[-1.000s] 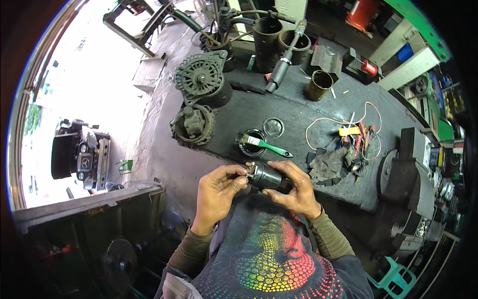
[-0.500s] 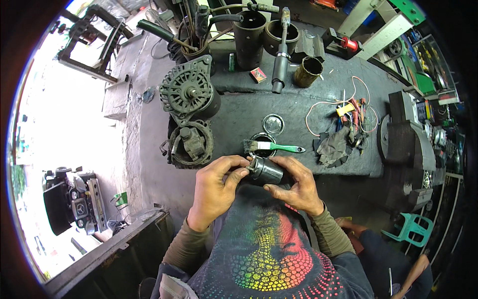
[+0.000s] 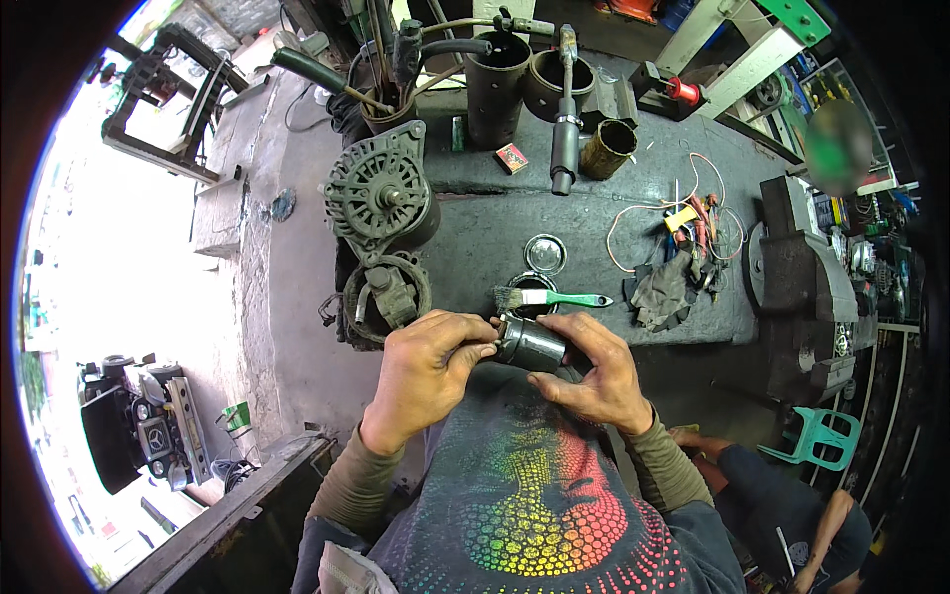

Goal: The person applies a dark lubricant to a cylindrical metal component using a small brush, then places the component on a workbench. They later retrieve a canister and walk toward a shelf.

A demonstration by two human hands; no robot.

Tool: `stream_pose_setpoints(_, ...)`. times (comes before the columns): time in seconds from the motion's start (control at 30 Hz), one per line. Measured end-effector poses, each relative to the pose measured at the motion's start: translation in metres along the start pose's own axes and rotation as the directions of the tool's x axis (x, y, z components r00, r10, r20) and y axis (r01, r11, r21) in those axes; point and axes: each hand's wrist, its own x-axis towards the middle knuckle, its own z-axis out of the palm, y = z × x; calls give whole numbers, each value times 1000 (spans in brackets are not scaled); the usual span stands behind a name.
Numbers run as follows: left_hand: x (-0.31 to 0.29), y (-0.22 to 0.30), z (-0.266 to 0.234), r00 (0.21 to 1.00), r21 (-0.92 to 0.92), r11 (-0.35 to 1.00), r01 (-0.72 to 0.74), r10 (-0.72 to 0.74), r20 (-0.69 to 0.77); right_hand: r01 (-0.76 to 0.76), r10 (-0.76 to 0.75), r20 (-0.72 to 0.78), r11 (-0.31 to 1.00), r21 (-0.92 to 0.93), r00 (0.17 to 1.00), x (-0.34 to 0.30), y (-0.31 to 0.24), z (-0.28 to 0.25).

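Both hands hold a glossy black cylinder, which looks like a starter solenoid (image 3: 532,344), just in front of my shirt at the bench's near edge. My right hand (image 3: 596,371) is closed round its right end, thumb below and fingers on top. At the left end, the thumb and fingers of my left hand (image 3: 426,368) pinch the small fittings there; their exact shape is hidden. Just beyond the solenoid, a green-handled paintbrush (image 3: 566,298) rests across a small open tin (image 3: 535,281). A round metal lid (image 3: 545,254) lies behind that tin.
An alternator (image 3: 381,190) and a dirty round housing (image 3: 388,295) stand at the left. Metal cylinders (image 3: 497,94), a rusty can (image 3: 608,150) and a matchbox (image 3: 512,158) occupy the back. A grey rag (image 3: 661,289) and wired tools (image 3: 701,220) lie right. Another person (image 3: 792,505) is at lower right.
The whole view has shifted slightly. My hands keep nearly the same hold on the solenoid. The other person at lower right has moved an arm.
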Motion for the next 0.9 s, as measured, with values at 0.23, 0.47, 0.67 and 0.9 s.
stream_pose_setpoints(0.23,2,-1,10,995,-163,982,94,-92,26,-14,12,61,999,42,998,-4,11,-18)
stream_pose_setpoints(0.47,6,13,28,947,-259,911,320,-315,62,37,-39,31,998,55,999,-7,15,-35)
stream_pose_setpoints(0.67,8,18,38,985,-153,973,170,-164,51,41,-43,18,997,63,999,-17,28,-45)
stream_pose_setpoints(0.9,19,22,53,983,-62,983,176,-172,55,49,-19,-115,963,265,993,-34,49,-32)
